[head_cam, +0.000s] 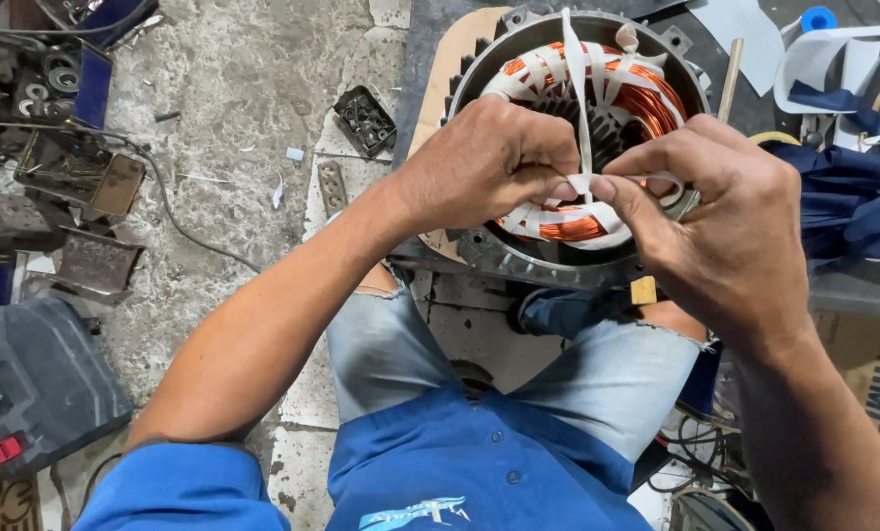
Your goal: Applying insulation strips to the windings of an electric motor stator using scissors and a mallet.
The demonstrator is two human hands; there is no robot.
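A round metal motor stator (489, 248) lies in front of my knees, its copper windings (646, 98) bound in white cloth tape. A white tape strip (576, 59) runs from the far rim across the bore to my fingers. My left hand (489, 162) rests on the near left of the coil with fingers closed, pinching the tape. Over the near right side, my right hand (725, 211) pinches the same tape between thumb and forefinger. The two sets of fingertips meet at the near winding.
Metal parts and a cable (164, 197) lie on the concrete floor to the left, with a dark tool case (36, 383) nearer me. A small metal block (366, 120) sits beside the stator. Blue cloth (853, 197), a wooden stick (731, 79) and white paper (823, 54) are at right.
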